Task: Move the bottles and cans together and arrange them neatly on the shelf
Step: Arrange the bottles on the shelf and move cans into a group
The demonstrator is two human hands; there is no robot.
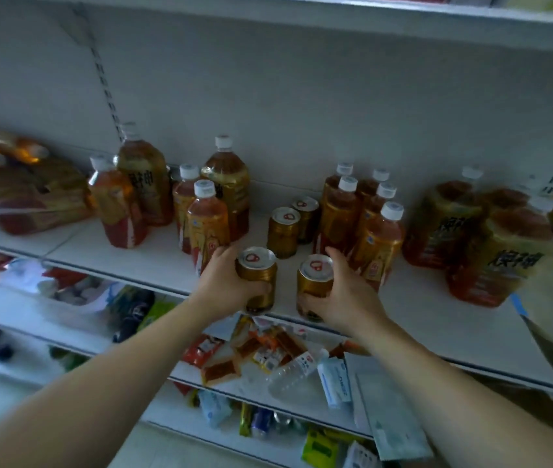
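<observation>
Here, each hand grips a gold can at the front edge of the shelf [437,319]; the left hand [226,282] has its fingers wrapped round the left can [257,278]; the right hand [346,292] is clamped on the right can [313,282]; two more cans [283,231] stand just behind, between bottle groups [366,224].
</observation>
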